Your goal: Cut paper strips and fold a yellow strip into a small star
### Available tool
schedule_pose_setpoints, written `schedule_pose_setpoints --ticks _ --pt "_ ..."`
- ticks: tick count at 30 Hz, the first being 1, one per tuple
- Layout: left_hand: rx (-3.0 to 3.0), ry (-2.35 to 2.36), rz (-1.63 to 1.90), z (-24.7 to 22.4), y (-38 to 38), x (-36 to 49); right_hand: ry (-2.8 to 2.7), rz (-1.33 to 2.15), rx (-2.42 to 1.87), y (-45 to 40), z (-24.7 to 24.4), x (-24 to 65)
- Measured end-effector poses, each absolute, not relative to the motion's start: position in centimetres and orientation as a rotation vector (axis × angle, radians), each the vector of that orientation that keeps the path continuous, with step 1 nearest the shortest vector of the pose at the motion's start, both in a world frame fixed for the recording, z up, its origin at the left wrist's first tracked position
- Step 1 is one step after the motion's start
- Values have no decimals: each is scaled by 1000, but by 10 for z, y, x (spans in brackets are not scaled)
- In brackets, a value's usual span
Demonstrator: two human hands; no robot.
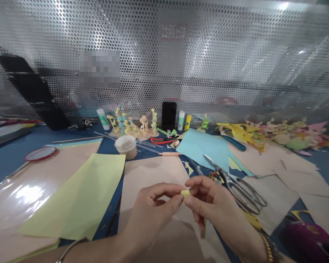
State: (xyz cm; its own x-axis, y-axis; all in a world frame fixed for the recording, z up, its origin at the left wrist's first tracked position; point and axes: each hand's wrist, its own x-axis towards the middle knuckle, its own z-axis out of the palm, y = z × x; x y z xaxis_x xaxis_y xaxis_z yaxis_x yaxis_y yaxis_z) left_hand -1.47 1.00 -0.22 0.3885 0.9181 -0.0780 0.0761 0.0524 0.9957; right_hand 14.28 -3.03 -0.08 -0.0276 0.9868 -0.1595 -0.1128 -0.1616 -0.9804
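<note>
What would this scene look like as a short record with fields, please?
left hand: pinching a small yellow paper piece
right hand: pinching the same piece
beneath the hands: pale pink sheet
to the left: yellow-green sheet
beside the right hand: scissors
beyond the hands: blue sheet, white tub
backdrop: perforated metal panel

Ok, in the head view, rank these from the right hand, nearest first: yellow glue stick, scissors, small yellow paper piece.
1. Small yellow paper piece: at the right hand's fingertips.
2. Scissors: just beyond the hand, extending rightward.
3. Yellow glue stick: far back, near the perforated panel.
</note>
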Motion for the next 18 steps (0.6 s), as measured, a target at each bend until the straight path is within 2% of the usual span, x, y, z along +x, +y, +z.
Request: schedule_pose_setpoints --ticks 18 --pt "1311 975 875 -2 10 -13 -1137 1354 -1382 -32 1 143"
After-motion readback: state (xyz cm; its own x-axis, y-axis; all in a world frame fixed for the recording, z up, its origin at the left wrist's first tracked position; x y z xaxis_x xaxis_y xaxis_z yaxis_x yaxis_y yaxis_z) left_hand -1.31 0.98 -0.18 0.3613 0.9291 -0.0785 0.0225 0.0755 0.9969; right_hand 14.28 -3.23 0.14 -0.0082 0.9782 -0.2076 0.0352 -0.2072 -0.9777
